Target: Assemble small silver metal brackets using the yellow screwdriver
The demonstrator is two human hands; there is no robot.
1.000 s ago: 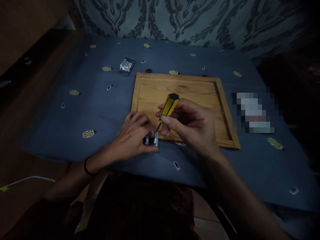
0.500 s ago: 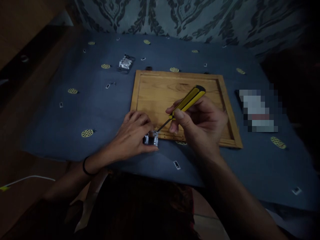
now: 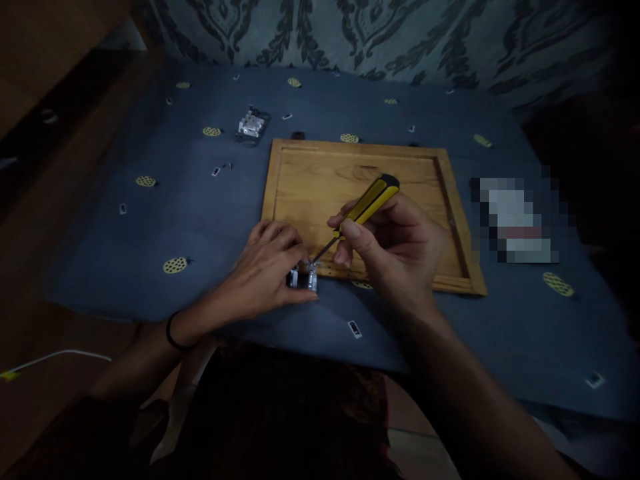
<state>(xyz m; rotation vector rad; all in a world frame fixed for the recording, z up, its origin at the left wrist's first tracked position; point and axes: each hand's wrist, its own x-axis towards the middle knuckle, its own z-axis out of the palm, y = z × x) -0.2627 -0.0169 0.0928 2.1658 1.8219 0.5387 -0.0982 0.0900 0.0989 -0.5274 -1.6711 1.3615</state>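
Note:
My right hand [image 3: 400, 247] grips a yellow-and-black screwdriver [image 3: 369, 203] by its handle, slanted down to the left. The blade's tip meets a shiny metal hinge [image 3: 313, 277] at the near left edge of a framed wooden panel [image 3: 345, 193]. Around that hinge my left hand [image 3: 273, 263] is closed, its fingers on the panel side and its thumb along the near side. Part of the hinge is hidden behind these fingers. Whether a screw sits under the tip is too small to make out.
More metal hinges in clear plastic [image 3: 253, 125] lie beyond the panel on the left. Small dark screw-like pieces [image 3: 227, 166] rest on the blue pineapple-print cloth [image 3: 195, 220]. A blurred-out flat item [image 3: 517, 220] lies right of the panel. A patterned wall [image 3: 340, 40] stands behind.
The screwdriver's handle has tipped slightly left, and my right hand has shifted a little left with it. My left hand and the hinge stay in place.

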